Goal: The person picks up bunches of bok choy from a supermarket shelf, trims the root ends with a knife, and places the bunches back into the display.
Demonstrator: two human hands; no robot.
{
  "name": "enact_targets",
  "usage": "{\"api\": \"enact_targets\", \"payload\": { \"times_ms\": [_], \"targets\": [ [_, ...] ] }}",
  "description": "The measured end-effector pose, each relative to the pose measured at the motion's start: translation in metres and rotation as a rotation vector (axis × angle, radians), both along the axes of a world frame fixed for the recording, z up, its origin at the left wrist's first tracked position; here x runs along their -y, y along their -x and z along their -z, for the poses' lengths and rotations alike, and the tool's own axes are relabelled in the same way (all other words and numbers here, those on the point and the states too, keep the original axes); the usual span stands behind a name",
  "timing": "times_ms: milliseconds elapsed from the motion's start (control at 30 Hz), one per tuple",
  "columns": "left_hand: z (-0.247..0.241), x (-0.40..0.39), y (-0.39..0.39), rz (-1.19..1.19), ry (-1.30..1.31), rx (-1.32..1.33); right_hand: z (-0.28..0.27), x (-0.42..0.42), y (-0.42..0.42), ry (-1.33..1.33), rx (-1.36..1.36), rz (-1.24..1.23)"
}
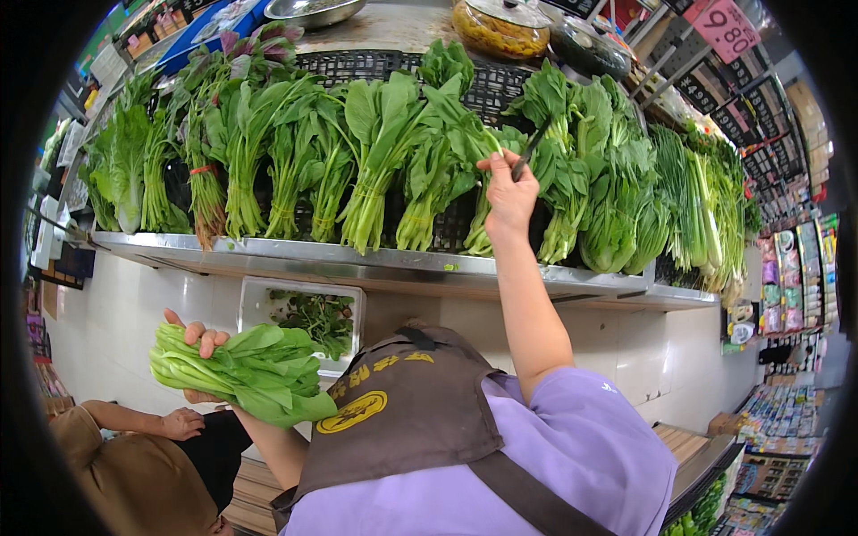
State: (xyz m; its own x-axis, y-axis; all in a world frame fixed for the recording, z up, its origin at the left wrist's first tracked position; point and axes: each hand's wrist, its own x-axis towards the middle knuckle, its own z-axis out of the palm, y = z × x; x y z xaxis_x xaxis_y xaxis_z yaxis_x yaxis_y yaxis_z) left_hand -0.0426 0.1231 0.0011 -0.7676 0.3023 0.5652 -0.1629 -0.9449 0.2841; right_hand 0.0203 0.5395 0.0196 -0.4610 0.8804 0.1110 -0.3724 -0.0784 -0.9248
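My left hand [201, 338] grips a bunch of leafy greens [248, 375] by its pale stalks, low in front of my apron, with the leaves pointing right. Over the display, my right hand [511, 191] holds a slim dark tool [534, 149] that looks like a knife. Its thumb and fingertips also pinch a green stalk [493, 142], whose leaves overlap the bunches behind. Just left of that hand stands a tied bunch of greens [419, 201]. Another bunch [563, 201] is to its right.
A metal-edged shelf [402, 258] carries rows of vegetables over black crates [493, 87]. Glass jars [503, 30] and a metal bowl [315, 10] stand behind. On the floor, a white foam box [251, 305] contains leaf scraps. Another person [134, 455] stands at lower left.
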Motion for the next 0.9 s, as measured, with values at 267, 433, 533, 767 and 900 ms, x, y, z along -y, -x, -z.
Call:
{"api": "enact_targets", "payload": {
  "times_ms": [267,433,533,767,900],
  "targets": [
    [-0.002,0.006,0.001,0.042,-0.053,-0.027,-0.063,0.057,-0.003,-0.09,0.039,-0.56],
    [-0.006,0.002,-0.002,0.035,-0.034,-0.027,-0.065,0.107,0.025,-0.487,0.281,-0.879],
    [-0.013,-0.004,-0.003,0.017,0.111,0.007,-0.065,0.134,0.041,-0.503,0.305,-1.054],
    [-0.022,-0.02,-0.006,0.075,0.369,0.083,-0.084,0.186,0.071,-0.568,0.28,-1.493],
    [-0.02,-0.023,-0.013,-0.01,0.436,0.11,-0.082,0.207,0.08,-0.378,0.236,-1.562]
  ]
}}
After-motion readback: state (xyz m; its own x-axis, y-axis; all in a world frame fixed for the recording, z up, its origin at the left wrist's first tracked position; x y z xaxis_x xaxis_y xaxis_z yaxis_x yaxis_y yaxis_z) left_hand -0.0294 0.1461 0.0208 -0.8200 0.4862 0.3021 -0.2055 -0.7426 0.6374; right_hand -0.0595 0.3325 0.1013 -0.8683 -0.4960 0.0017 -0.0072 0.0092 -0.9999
